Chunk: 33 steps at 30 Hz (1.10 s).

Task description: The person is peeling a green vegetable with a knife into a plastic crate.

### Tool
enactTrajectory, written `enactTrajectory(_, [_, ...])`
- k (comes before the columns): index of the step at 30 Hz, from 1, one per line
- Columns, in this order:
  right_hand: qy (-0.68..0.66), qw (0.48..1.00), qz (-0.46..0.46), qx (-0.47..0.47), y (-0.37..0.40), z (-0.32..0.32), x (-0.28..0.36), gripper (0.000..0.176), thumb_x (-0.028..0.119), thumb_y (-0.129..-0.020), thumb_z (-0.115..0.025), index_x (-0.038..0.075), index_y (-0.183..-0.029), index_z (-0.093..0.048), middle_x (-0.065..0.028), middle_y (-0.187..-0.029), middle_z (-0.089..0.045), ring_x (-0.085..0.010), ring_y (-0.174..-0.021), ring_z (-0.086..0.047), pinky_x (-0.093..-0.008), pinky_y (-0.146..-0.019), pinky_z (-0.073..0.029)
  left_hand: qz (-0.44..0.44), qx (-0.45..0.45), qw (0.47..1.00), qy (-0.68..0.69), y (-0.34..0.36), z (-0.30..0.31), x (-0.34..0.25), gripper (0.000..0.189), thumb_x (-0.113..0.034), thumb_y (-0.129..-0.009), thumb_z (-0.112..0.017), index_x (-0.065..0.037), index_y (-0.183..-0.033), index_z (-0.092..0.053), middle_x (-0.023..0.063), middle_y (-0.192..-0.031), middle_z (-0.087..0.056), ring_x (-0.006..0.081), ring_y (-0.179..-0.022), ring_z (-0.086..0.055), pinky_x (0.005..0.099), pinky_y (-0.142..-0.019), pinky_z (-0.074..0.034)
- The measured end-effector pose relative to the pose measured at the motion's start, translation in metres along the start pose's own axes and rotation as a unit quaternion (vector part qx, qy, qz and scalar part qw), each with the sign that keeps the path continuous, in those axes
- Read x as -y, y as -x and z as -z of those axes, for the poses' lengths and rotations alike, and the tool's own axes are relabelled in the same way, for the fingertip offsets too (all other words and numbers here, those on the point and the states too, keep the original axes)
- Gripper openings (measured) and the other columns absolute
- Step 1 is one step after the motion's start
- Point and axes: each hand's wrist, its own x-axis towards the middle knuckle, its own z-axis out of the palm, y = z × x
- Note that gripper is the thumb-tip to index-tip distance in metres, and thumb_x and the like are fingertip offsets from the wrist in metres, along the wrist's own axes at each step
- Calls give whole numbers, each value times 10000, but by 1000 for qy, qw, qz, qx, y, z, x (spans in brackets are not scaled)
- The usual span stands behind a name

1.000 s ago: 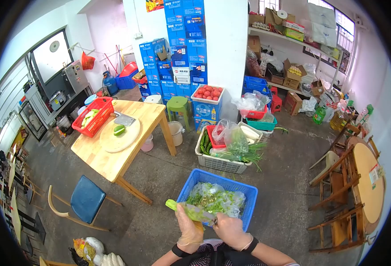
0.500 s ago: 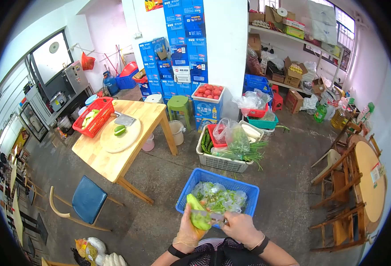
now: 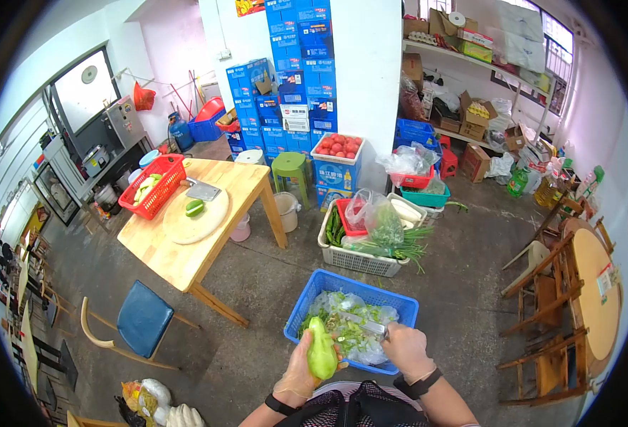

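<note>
My left hand [image 3: 302, 376], in a thin clear glove, is wrapped round a pale green peeled gourd [image 3: 322, 350], held tilted upright over the near edge of a blue plastic basket [image 3: 294, 317]. My gloved right hand [image 3: 408, 350] grips the handle of a metal peeler [image 3: 372, 327], its blade pointing left over the basket and apart from the gourd. The blade is slightly blurred. Green peelings [image 3: 356, 329] lie on clear plastic bags inside the basket.
To the left, a wooden table [image 3: 221, 186] bears a round cutting board [image 3: 207, 226], a cleaver [image 3: 203, 190], a green vegetable [image 3: 194, 208] and a red basket [image 3: 159, 196]. Beyond the blue basket sits a vegetable crate [image 3: 360, 263]. A blue chair [image 3: 143, 317] stands left.
The peeler has come off the gourd and moved up and right over the basket. My right hand has shifted right. My left hand keeps the gourd, now more upright.
</note>
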Motion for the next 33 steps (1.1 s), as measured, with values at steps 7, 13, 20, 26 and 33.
enactTrajectory(7, [-107,985,121,60,20,2,42,145,218,-789,-622,74,-783,-608,-145,-685,-652,-319,-648,-670,-437,-552,-527,-17,2,997,80,-8,-1,8,563,-504,-978,-444,4,-1203,-537,133,-964,-626,271,-878,-627,441,-772,-551])
enactTrajectory(13, [-64,996,53,19,17,-8,27,59,137,-724,-617,79,-730,-606,-120,-693,-651,-324,-630,-654,-442,-564,-516,-38,-63,992,105,-17,7,10,481,-445,-980,-485,-20,-1200,-532,127,-975,-619,266,-922,-614,468,-786,-543])
enactTrajectory(20, [-92,993,69,30,13,-1,25,131,198,-757,-641,70,-766,-616,-160,-694,-653,-345,-646,-663,-451,-575,-523,-12,-39,999,19,7,-16,3,536,-501,-985,-436,-35,-1238,-511,130,-1113,-610,281,-946,-622,470,-806,-550])
enactTrajectory(26, [-53,995,81,22,8,-12,23,115,169,-742,-641,59,-757,-610,-154,-689,-652,-335,-619,-662,-443,-553,-519,3,-4,999,-52,0,-3,8,605,-563,-988,-353,-50,-1272,-500,193,-1032,-623,328,-900,-637,521,-778,-543])
enactTrajectory(33, [-3,999,47,0,5,-20,5,84,144,-732,-633,65,-752,-618,-143,-694,-661,-326,-614,-667,-443,-546,-524,71,76,995,-9,1,7,5,646,-544,-978,-414,47,-1216,-521,174,-936,-629,291,-814,-638,443,-777,-552])
